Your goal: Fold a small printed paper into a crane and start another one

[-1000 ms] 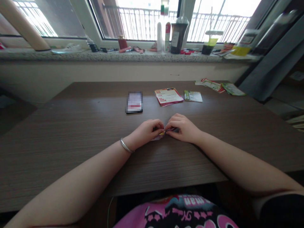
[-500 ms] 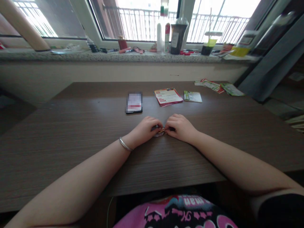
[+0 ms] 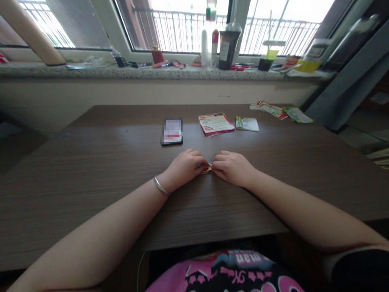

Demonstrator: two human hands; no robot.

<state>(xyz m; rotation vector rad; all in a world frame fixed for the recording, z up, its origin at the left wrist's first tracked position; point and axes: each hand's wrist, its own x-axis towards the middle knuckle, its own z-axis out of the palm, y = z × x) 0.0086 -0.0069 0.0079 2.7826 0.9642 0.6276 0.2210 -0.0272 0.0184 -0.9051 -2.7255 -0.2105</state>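
Between my two hands is a small folded piece of printed paper (image 3: 207, 170), coloured white, orange and dark, lying low over the table. My left hand (image 3: 189, 167), with a silver bangle on its wrist, pinches the paper's left side. On the other side my right hand (image 3: 231, 167) is closed, its thumb and fingertips pressed on the right end. Most of the paper is hidden by my fingers, so its exact shape cannot be made out.
A phone (image 3: 172, 132) lies beyond my left hand. Farther back are a stack of printed sheets (image 3: 215, 124), a smaller green-white stack (image 3: 247, 124) and loose leaflets (image 3: 272, 110). Bottles and cups, among them a dark cup (image 3: 227, 48), stand on the windowsill (image 3: 170, 74).
My right hand has lowered slightly and its fingers have closed in tighter. The paper between my hands has turned a little, showing more orange. My left hand stays nearly in place.
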